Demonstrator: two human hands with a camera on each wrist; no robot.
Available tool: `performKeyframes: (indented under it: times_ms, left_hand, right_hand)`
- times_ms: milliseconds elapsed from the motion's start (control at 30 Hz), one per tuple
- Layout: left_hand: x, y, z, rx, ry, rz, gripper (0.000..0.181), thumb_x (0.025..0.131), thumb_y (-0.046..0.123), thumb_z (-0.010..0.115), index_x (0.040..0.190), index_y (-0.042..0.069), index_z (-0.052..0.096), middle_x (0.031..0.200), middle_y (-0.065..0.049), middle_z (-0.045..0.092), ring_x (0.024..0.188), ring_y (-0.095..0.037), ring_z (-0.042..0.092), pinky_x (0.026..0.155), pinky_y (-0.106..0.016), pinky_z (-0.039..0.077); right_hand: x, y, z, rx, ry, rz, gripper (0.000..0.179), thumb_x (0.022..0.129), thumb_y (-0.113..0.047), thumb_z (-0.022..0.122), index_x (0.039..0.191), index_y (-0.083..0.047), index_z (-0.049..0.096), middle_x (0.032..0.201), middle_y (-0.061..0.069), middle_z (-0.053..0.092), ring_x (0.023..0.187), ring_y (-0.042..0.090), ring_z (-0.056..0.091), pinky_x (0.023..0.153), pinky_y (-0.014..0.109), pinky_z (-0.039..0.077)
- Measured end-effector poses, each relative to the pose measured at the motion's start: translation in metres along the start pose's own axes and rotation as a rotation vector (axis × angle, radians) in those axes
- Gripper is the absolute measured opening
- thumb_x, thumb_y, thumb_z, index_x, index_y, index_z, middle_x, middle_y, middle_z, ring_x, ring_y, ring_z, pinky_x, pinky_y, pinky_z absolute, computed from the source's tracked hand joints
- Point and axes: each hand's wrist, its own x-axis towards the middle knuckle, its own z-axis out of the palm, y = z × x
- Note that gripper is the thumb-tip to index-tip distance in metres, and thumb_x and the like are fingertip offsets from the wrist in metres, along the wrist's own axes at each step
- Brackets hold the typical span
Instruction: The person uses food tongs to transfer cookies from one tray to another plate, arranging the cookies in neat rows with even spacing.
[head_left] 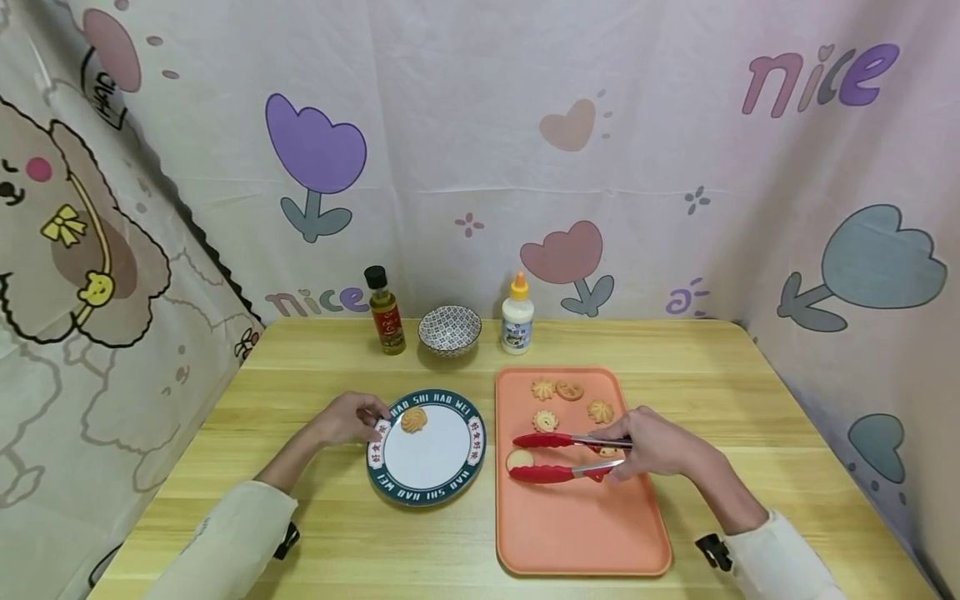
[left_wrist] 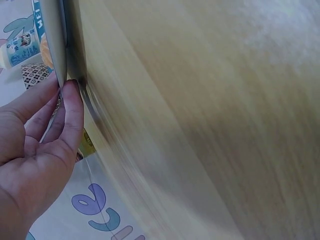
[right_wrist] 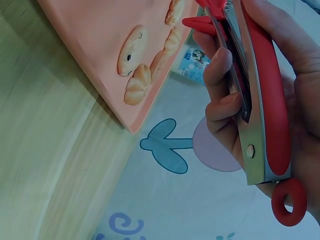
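Observation:
My left hand (head_left: 348, 419) pinches the left rim of a white plate (head_left: 427, 458) with a dark green patterned border; in the left wrist view the plate's edge (left_wrist: 57, 40) sits between thumb and fingers. One swirled cookie (head_left: 413, 419) lies on the plate. With my right hand (head_left: 660, 446) I grip red-tipped tongs (head_left: 542, 474), their metal arms and red handle (right_wrist: 270, 100) showing. The spread tips lie on both sides of a pale round cookie (head_left: 519, 459) on the orange tray (head_left: 577, 533); whether both touch it I cannot tell.
Several other cookies, including a flower-shaped cookie (head_left: 600, 411), lie toward the tray's far end. Behind stand an oil bottle (head_left: 387, 321), a patterned bowl (head_left: 450, 329) and a white squeeze bottle (head_left: 517, 321) with a yellow cap. Printed cloth (head_left: 450, 125) encloses the wooden table (head_left: 337, 517).

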Motion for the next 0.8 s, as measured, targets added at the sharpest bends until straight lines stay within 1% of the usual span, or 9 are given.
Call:
performKeyframes:
  times_ms: [100,133,167,200,400,433,533,633,800]
  left_hand:
    - [0.000,0.000,0.000,-0.002,-0.002,0.001,0.030,0.072,0.000,0.075,0.101,0.001,0.067,0.098,-0.011,0.064,0.083,-0.019,0.055,0.071,-0.028,0.049]
    - [0.000,0.001,0.000,-0.004,-0.002,0.000,0.030,0.072,0.000,0.075,0.101,0.001,0.067,0.098,-0.011,0.064,0.083,-0.019,0.055,0.071,-0.028,0.049]
    - [0.000,0.001,0.000,-0.005,-0.002,0.001,0.030,0.072,0.000,0.075,0.101,0.001,0.067,0.098,-0.011,0.064,0.083,-0.019,0.055,0.071,-0.029,0.049]
    - [-0.001,0.001,0.000,-0.007,-0.002,0.000,0.030,0.072,0.000,0.075,0.101,0.001,0.067,0.098,-0.011,0.064,0.083,-0.019,0.055,0.071,-0.029,0.049]
    - [-0.001,0.002,-0.001,-0.002,-0.006,0.002,0.030,0.072,0.000,0.074,0.101,0.001,0.067,0.098,-0.011,0.064,0.083,-0.019,0.055,0.071,-0.029,0.049]
    - [-0.001,0.002,-0.001,0.000,-0.006,0.002,0.030,0.073,0.000,0.074,0.101,0.001,0.067,0.098,-0.011,0.064,0.083,-0.019,0.055,0.071,-0.028,0.049]
    - [-0.002,0.003,-0.001,0.002,-0.004,0.004,0.030,0.072,0.000,0.075,0.101,0.001,0.067,0.098,-0.011,0.064,0.083,-0.019,0.055,0.071,-0.029,0.048]
    - [-0.002,0.003,-0.001,0.000,-0.002,0.007,0.030,0.072,0.000,0.075,0.101,0.000,0.067,0.099,-0.011,0.064,0.083,-0.019,0.055,0.071,-0.029,0.048]
    - [0.000,0.002,-0.001,-0.003,-0.004,0.004,0.030,0.072,0.000,0.075,0.101,0.001,0.067,0.098,-0.011,0.064,0.083,-0.019,0.055,0.071,-0.028,0.048]
  right_hand:
    - [0.000,0.000,0.000,0.009,-0.006,0.004,0.054,0.065,-0.024,0.086,0.115,-0.010,0.069,0.072,-0.007,0.063,0.054,0.002,0.035,0.049,0.018,0.031]
    - [0.000,-0.001,0.000,0.011,-0.005,0.003,0.054,0.065,-0.023,0.085,0.115,-0.010,0.069,0.071,-0.008,0.061,0.054,0.003,0.034,0.048,0.018,0.030]
    - [0.000,-0.001,-0.001,0.012,-0.006,0.007,0.054,0.065,-0.022,0.085,0.115,-0.010,0.069,0.065,-0.009,0.055,0.053,0.003,0.033,0.048,0.018,0.029]
    - [0.000,-0.001,-0.001,0.014,-0.002,0.005,0.054,0.065,-0.022,0.085,0.115,-0.009,0.069,0.069,-0.009,0.059,0.052,0.002,0.034,0.048,0.018,0.030]
    - [0.003,-0.006,-0.008,-0.009,0.039,-0.010,0.054,0.065,-0.020,0.086,0.114,-0.007,0.069,0.061,-0.010,0.048,0.051,0.001,0.034,0.046,0.017,0.030]
    - [0.004,-0.007,-0.010,-0.020,0.048,-0.018,0.054,0.065,-0.020,0.086,0.114,-0.006,0.069,0.059,-0.010,0.042,0.052,0.001,0.033,0.046,0.017,0.030]
    - [0.009,-0.010,-0.013,-0.043,0.069,-0.034,0.054,0.065,-0.023,0.086,0.114,-0.007,0.069,0.058,-0.011,0.041,0.052,0.001,0.034,0.047,0.017,0.030]
    - [0.016,-0.013,-0.015,-0.056,0.077,-0.022,0.054,0.066,-0.025,0.085,0.115,-0.009,0.069,0.058,-0.011,0.044,0.052,0.002,0.036,0.051,0.018,0.031]
    - [0.030,-0.021,-0.012,-0.041,0.079,0.008,0.056,0.066,-0.024,0.085,0.117,-0.010,0.068,0.057,-0.010,0.041,0.052,0.005,0.035,0.051,0.020,0.031]
